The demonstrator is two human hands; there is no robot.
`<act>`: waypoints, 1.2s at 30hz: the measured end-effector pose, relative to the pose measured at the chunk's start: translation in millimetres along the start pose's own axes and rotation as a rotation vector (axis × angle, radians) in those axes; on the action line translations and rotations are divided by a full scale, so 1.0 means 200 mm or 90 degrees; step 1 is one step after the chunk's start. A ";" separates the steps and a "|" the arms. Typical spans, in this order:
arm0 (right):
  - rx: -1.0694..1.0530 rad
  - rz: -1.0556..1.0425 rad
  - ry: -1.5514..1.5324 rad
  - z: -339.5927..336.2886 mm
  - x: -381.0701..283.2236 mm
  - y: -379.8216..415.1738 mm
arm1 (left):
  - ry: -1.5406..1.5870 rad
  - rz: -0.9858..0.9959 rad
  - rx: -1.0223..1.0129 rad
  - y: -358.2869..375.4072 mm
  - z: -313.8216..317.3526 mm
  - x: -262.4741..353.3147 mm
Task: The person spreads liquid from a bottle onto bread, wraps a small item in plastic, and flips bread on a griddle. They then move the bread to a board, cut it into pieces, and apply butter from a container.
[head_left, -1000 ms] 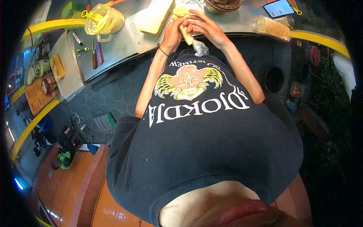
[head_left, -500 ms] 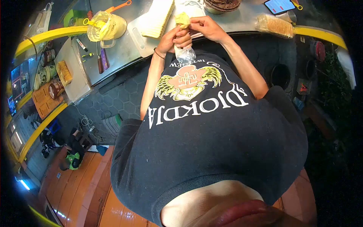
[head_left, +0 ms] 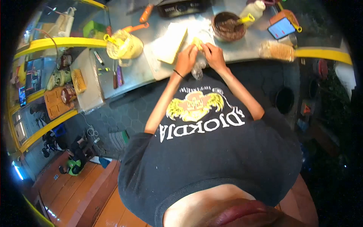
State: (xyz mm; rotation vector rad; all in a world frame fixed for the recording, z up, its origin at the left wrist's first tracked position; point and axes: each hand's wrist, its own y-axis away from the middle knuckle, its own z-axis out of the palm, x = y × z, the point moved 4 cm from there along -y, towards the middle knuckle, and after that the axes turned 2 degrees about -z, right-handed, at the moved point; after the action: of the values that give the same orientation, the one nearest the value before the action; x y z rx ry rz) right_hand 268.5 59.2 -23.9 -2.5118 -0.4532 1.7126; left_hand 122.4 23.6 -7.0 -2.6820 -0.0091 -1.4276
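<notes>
Both of our hands have gone forward from in front of the chest to the edge of the table [head_left: 242, 53], and the small clear bag [head_left: 197, 70] with its yellow filling [head_left: 196, 42] has travelled with them. Our left hand [head_left: 187, 58] and right hand [head_left: 214, 56] are both closed on the bag's top, pinching it between them just above the table edge, while the tail hangs loose below. We judge the bag light, limp and a little slippery, the filling soft and easily squashed, so the hold belongs at the gathered neck, not around the belly. Near our hands lie a pale flat block [head_left: 170, 46] and a bowl of brown paste [head_left: 228, 28].
</notes>
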 end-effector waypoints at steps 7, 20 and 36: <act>-0.349 0.236 0.037 -0.24 -0.21 -0.12 | -0.145 -0.021 -0.186 -0.13 -0.05 0.00; 0.027 0.229 -0.405 -0.25 -0.26 -1.11 | 0.628 -0.252 -0.238 -0.71 -0.87 -0.06; 0.133 0.014 -0.049 -0.06 -0.69 -1.52 | -0.332 0.114 0.043 -1.54 -1.28 0.09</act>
State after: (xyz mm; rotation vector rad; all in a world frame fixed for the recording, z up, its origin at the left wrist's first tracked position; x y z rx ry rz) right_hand 171.6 312.0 172.5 -2.3201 -0.2376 1.7679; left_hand -96.1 304.8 176.5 -2.8260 0.1353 -0.6414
